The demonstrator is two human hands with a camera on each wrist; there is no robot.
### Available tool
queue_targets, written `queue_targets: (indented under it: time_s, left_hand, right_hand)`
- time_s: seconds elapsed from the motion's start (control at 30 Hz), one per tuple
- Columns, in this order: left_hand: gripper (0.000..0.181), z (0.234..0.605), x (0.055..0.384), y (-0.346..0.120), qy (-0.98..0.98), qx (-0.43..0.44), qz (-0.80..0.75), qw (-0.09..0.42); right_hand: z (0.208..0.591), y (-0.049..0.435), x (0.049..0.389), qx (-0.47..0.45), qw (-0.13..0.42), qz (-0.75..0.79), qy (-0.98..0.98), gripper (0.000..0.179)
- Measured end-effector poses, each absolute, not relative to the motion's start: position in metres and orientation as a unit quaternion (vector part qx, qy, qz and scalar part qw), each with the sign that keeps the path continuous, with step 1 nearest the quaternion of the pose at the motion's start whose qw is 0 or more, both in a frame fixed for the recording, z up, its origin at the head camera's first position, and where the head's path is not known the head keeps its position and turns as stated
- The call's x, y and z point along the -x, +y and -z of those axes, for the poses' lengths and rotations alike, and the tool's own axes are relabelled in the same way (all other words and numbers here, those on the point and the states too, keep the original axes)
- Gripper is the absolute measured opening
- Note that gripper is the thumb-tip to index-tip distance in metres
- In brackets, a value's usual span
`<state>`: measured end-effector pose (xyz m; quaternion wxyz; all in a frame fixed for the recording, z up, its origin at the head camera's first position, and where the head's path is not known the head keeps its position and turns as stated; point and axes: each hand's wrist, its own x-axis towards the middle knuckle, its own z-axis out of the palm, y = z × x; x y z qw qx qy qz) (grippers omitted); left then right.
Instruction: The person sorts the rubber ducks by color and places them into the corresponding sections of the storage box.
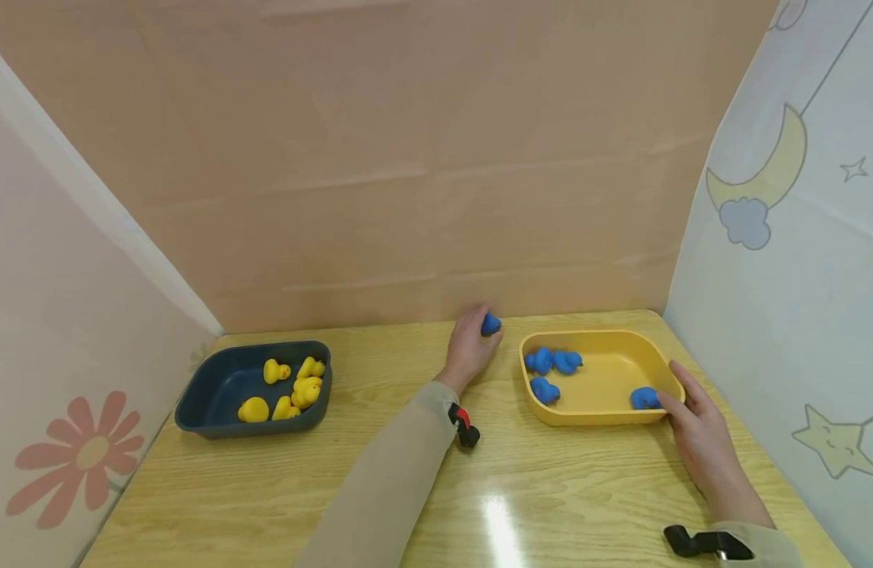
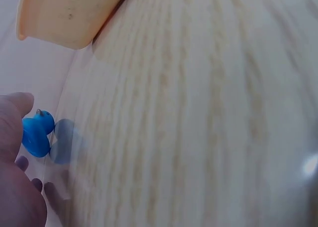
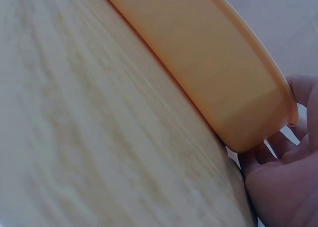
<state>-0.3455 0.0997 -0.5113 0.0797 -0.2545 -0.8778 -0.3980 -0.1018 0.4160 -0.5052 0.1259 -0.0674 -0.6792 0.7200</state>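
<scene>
Near the back edge of the table, my left hand [image 1: 470,347] holds a small blue rubber duck [image 1: 490,324] between thumb and fingers. In the left wrist view the duck [image 2: 37,137] shows beside the thumb, its shadow falling close by; whether it touches the table I cannot tell. My right hand [image 1: 707,446] grips the right front corner of a yellow plastic basin [image 1: 585,419], thumb over the rim and fingers against the outer wall. Inside that basin, several blue ducks [image 1: 567,362] lie, most at its left end, with one blue duck [image 1: 645,398] near the right thumb.
A dark blue basin [image 1: 248,430] stands on the left of the wooden table [image 1: 251,489], with several yellow rubber ducks [image 1: 307,392] in it. Brown paper [image 1: 322,158] covers the back wall; patterned white panels rise at left and right.
</scene>
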Motion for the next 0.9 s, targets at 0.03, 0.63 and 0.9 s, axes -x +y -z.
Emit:
queue_targets:
  time_s: [0.03, 0.63, 0.9]
  left_hand:
    - [0.063, 0.5110, 0.3450, 0.0997, -0.880, 0.253, 0.395, 0.079]
    - [0.042, 0.5115, 0.3399, 0.0946, -0.885, 0.195, 0.407, 0.113]
    - [0.040, 0.5111, 0.3374, 0.0908, -0.881, 0.184, 0.424, 0.104]
  right_hand:
    - [0.5056, 0.4160, 0.1017, 0.068, 0.126, -0.720, -0.679, 0.075]
    - [0.5059, 0.4148, 0.1003, 0.065, 0.122, -0.717, -0.683, 0.075]
    - [0.5045, 0.4151, 0.0994, 0.065, 0.124, -0.718, -0.682, 0.074]
